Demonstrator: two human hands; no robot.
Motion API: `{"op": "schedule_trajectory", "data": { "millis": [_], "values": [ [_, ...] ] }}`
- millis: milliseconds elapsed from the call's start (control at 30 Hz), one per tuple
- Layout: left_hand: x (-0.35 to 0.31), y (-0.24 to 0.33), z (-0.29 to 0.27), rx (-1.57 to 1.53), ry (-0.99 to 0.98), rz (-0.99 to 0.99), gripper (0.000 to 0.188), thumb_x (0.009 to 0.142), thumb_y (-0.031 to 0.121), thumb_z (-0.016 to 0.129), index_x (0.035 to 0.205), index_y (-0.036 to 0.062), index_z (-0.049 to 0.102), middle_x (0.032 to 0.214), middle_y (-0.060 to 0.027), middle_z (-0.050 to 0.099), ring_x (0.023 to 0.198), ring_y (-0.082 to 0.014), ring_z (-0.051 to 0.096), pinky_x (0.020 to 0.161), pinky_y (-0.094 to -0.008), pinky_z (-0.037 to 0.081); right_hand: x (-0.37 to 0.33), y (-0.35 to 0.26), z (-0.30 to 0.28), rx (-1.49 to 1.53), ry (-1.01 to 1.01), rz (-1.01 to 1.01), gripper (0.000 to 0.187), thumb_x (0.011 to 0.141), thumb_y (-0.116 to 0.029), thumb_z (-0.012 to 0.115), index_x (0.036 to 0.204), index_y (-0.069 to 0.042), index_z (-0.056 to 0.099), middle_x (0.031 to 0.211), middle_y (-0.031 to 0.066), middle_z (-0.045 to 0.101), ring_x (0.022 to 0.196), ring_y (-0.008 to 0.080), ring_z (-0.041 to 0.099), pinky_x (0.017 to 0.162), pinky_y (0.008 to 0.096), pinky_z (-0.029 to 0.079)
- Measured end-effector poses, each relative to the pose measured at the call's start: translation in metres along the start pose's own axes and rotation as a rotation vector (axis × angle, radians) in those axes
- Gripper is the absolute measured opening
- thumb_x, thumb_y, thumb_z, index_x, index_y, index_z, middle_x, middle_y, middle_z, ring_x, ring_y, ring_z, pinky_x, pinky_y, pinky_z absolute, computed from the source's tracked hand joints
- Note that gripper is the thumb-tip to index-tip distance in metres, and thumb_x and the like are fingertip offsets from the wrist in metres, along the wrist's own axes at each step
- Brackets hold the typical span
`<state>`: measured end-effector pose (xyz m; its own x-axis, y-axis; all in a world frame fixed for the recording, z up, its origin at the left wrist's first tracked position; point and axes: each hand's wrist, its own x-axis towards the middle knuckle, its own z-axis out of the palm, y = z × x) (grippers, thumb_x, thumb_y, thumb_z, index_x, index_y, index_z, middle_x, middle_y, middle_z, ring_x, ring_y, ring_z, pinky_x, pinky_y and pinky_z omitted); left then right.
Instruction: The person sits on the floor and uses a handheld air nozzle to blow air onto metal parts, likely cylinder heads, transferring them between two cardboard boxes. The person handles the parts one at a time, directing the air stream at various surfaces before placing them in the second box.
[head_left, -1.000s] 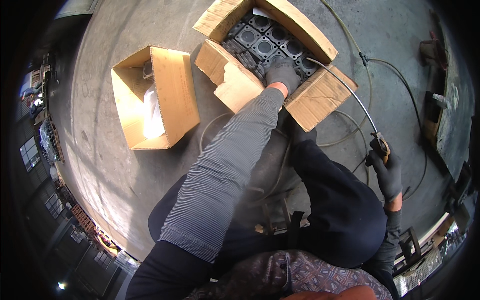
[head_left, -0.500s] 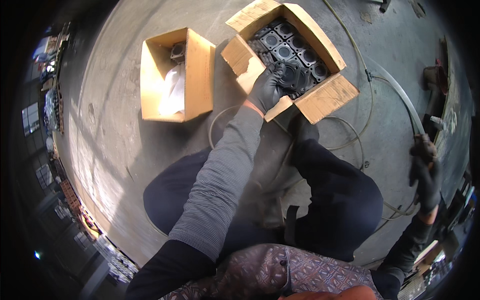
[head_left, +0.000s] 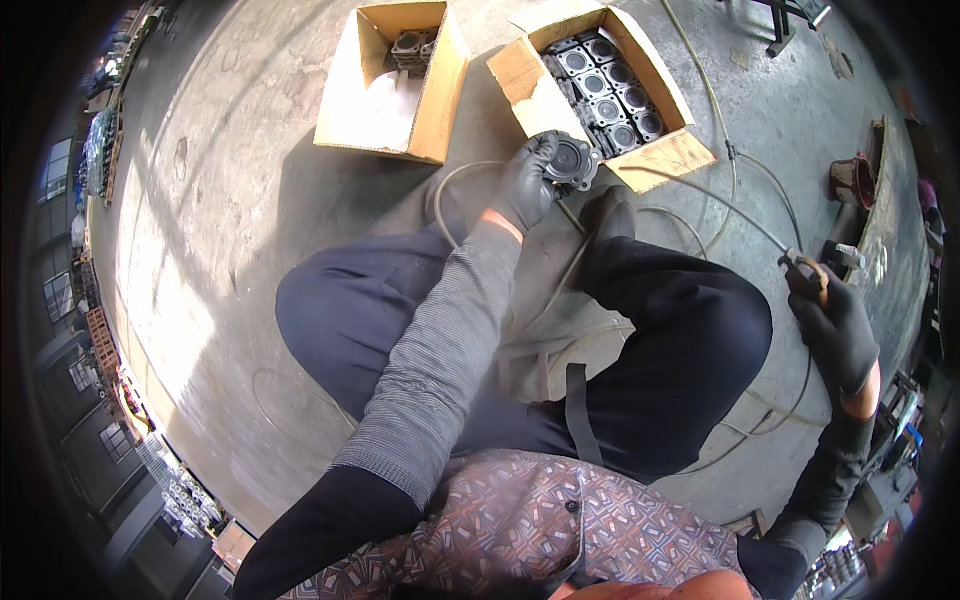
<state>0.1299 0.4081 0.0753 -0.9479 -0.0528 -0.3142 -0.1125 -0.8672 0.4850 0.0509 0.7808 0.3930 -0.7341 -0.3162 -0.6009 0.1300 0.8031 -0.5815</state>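
My left hand [head_left: 522,192], in a dark glove, is closed on the edge of a dark metal flanged part [head_left: 571,163] with a round centre and bolt-hole lugs. It is held just off the near corner of an open cardboard box [head_left: 672,158], in which several similar metal parts [head_left: 597,83] lie in rows. My right hand [head_left: 838,335], also gloved, grips an air blow gun [head_left: 808,272] at the right. The gun's long thin nozzle [head_left: 735,209] points left, toward the box's near flap.
Left of that box stands a second cardboard box [head_left: 447,95] with white lining and a few metal parts [head_left: 411,45]. A hose [head_left: 716,105] loops over the concrete floor around my legs. A reddish bucket [head_left: 851,182] stands at the right, and a dark metal stand [head_left: 780,30] at the far right.
My left hand has lifted the flanged part out of the right box and toward me. My right hand has raised the blow gun, its nozzle now swung toward the part.
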Motion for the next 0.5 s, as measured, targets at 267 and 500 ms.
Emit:
{"op": "schedule_trajectory", "data": {
  "millis": [267,500],
  "values": [
    [-0.035,0.001,-0.007,-0.286,0.059,-0.07,0.035,0.107,0.032,0.057,0.135,0.0117,0.059,0.108,-0.0122,0.067,0.087,-0.0172,0.063,0.065,-0.029,0.049,-0.034,-0.058,0.008,0.117,0.005,-0.113,0.033,0.091,-0.007,0.066,0.122,0.002,0.067,0.078,-0.005,0.059,0.063,0.0046,0.052,0.057,0.0226,0.041],
    [-0.061,0.01,-0.016,-0.919,-0.239,-0.176,0.033,0.104,0.026,0.055,0.128,0.0033,0.061,0.107,-0.0117,0.063,0.072,-0.0138,0.054,0.062,-0.0266,0.045,-0.039,-0.075,0.019,0.009,-0.059,-0.096,0.033,0.092,-0.003,0.062,0.125,0.001,0.065,0.091,-0.0018,0.062,0.075,0.0053,0.055,0.067,0.0222,0.045]
  ]
}}
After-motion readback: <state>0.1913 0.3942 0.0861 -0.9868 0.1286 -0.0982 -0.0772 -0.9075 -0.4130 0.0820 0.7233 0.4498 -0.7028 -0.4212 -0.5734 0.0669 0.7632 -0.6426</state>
